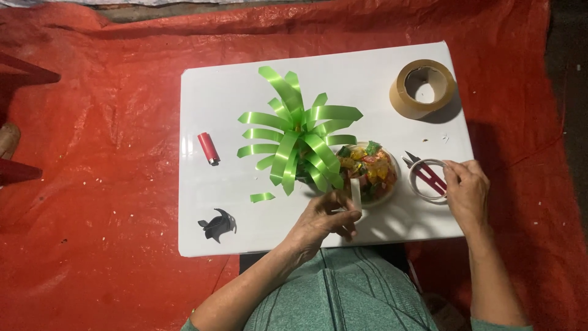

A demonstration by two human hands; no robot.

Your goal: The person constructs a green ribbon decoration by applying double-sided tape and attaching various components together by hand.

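Observation:
A green ribbon bow (300, 138) with many loops stands on a white board (226, 98). Right behind it is a clear round container of colourful wrapped sweets (370, 171). My left hand (321, 220) pinches a short white strip (356, 193) upright in front of that container. My right hand (467, 191) holds a small white tape ring (424, 179) at the board's right edge. Under the ring lie small red-handled snips (425, 173).
A big brown tape roll (422, 87) sits at the board's far right corner. A red lighter (209, 148), a loose green ribbon scrap (262, 197) and a black scrap (217, 225) lie on the left half. A red tarp (92, 153) covers the floor around.

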